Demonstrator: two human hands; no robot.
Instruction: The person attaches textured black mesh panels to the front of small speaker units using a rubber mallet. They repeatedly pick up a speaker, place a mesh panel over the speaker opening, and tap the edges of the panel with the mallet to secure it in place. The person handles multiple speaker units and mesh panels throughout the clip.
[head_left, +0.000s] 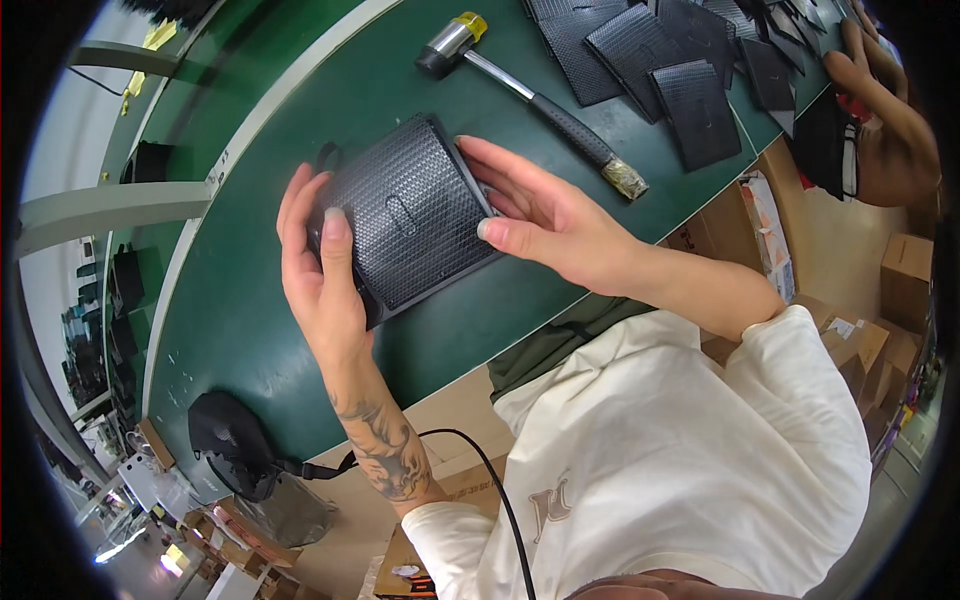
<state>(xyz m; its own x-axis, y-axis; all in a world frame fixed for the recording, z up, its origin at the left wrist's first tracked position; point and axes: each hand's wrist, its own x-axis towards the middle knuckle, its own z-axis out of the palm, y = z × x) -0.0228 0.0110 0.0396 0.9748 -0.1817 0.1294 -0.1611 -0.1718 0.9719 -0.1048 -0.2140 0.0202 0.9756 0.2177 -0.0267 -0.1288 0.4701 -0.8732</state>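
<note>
A black rectangular panel with a perforated mesh face and a small oval slot in its middle (408, 215) is held over the green table (330, 100). My left hand (322, 268) grips its left edge, thumb lying on the mesh face. My right hand (545, 215) holds the panel's right edge, fingers stretched along the side and the thumb pressing the lower right corner.
A mallet with a black and yellow head and a dark grip (535, 95) lies beyond the panel. Several more black mesh panels (650, 60) are piled at the far right, where another person's hand (885, 90) reaches. A black corded tool (232, 440) rests at the table's near edge. Cardboard boxes (900, 280) stand on the floor.
</note>
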